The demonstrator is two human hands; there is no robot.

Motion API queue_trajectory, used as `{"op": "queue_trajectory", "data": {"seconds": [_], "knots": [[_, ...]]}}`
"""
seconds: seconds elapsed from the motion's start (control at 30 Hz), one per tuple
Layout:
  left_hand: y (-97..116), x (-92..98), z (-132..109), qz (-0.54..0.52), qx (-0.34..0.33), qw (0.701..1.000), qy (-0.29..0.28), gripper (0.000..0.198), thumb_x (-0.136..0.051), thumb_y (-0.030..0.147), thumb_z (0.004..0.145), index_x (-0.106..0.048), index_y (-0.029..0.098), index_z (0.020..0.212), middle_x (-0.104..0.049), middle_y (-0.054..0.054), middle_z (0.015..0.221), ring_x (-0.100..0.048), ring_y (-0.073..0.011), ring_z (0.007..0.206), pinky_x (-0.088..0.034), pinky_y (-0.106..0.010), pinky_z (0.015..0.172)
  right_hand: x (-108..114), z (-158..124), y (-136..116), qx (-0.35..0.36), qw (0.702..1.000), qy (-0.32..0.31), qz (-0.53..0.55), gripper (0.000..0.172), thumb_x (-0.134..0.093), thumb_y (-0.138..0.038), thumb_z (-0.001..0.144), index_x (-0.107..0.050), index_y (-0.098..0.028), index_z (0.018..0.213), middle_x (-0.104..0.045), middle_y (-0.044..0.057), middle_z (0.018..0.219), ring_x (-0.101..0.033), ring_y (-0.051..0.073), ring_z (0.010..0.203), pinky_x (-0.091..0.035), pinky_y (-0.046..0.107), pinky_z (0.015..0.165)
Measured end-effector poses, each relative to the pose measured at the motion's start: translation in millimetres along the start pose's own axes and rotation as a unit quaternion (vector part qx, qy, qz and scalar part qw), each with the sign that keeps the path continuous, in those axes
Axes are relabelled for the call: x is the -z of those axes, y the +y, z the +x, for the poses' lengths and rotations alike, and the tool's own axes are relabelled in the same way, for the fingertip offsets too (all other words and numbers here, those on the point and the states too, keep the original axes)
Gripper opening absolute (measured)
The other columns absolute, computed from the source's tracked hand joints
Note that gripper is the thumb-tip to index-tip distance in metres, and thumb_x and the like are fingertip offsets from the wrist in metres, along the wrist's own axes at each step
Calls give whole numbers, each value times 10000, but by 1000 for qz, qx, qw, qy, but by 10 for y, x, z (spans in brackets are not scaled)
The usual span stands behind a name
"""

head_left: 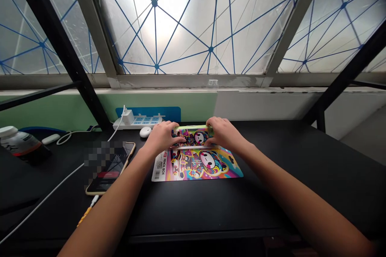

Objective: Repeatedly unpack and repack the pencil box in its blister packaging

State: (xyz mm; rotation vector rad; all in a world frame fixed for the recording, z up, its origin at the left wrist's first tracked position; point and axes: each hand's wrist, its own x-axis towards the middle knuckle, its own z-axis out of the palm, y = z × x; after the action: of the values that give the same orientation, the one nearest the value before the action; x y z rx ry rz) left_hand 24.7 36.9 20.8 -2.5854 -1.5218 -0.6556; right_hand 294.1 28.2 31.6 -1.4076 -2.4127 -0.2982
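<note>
A colourful pencil box [193, 137] with a cartoon character on its face is held between my two hands. My left hand [163, 138] grips its left end, thumb across the front. My right hand [224, 133] closes on the right end, fingers over the top edge. Just below the box, a printed card [199, 164] marked "PENCIL BOX" lies flat on the black desk [211, 209], showing the same character and a barcode at its left. Whether the box touches the card or the desk, I cannot tell.
At the left lie a phone [111, 170] with a cable plugged in, a bottle with a white lid [22, 144] and a small white device [51, 139]. Behind stand a power strip [147, 121] and a round white object [145, 131]. Black frame bars [62, 44] slant at both sides.
</note>
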Motion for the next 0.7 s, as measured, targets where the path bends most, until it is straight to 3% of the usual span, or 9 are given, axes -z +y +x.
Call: {"op": "queue_trajectory", "data": {"seconds": [0.13,0.2,0.27,0.4,0.53,0.63,0.7], "knots": [[141,270,-156,2,-82,991,104,372,-752,458,830,-672,229,1111,-667,-70,1055,-589,-259,990,-489,-379,869,284,-166,-89,52,993,103,-31,383,-748,-311,825,-570,-195,1144,-633,128,1075,-565,321,1004,-442,433,861],[236,400,-375,-8,-120,979,165,355,-695,385,892,-636,213,1197,-652,-88,1108,-567,-268,1039,-481,-414,919,390,-391,-159,89,983,156,-27,303,-682,-313,885,-584,-199,1149,-633,127,1071,-565,312,1003,-466,457,865],[312,453,-665,-15,-157,971,181,335,-658,275,917,-617,202,1241,-644,-96,1122,-562,-266,1048,-486,-417,920,401,-681,-233,131,972,194,-9,312,-620,-247,922,-558,-181,1221,-639,138,1108,-583,295,1022,-499,455,869],[370,273,-1216,-12,-133,980,149,366,-597,137,919,-609,239,1270,-635,-100,1178,-550,-284,1086,-487,-440,928,177,-1196,-340,188,968,165,7,424,-536,-80,934,-497,-155,1350,-639,150,1259,-578,278,1189,-491,462,1007],[365,14,-1492,-73,-27,995,57,476,-632,191,891,-543,266,1352,-538,-107,1400,-486,-320,1281,-448,-489,1046,-45,-1401,-387,152,981,110,37,389,-492,-63,942,-543,-198,1303,-646,132,1289,-611,259,1190,-529,449,994],[360,-22,-1552,-151,69,986,-6,680,-649,377,902,-347,275,1503,-415,-114,1541,-414,-313,1399,-402,-487,1118,-79,-1421,-403,97,989,53,94,362,-561,-188,946,-545,-216,1307,-541,153,1441,-542,287,1303,-514,473,1033],[355,9,-1561,-195,119,973,-40,770,-632,457,904,-247,282,1548,-399,-114,1559,-428,-301,1402,-396,-474,1126,-64,-1418,-397,52,990,-4,131,553,-669,-364,900,-488,-204,1397,-411,176,1551,-427,329,1404,-469,506,1085]]}}
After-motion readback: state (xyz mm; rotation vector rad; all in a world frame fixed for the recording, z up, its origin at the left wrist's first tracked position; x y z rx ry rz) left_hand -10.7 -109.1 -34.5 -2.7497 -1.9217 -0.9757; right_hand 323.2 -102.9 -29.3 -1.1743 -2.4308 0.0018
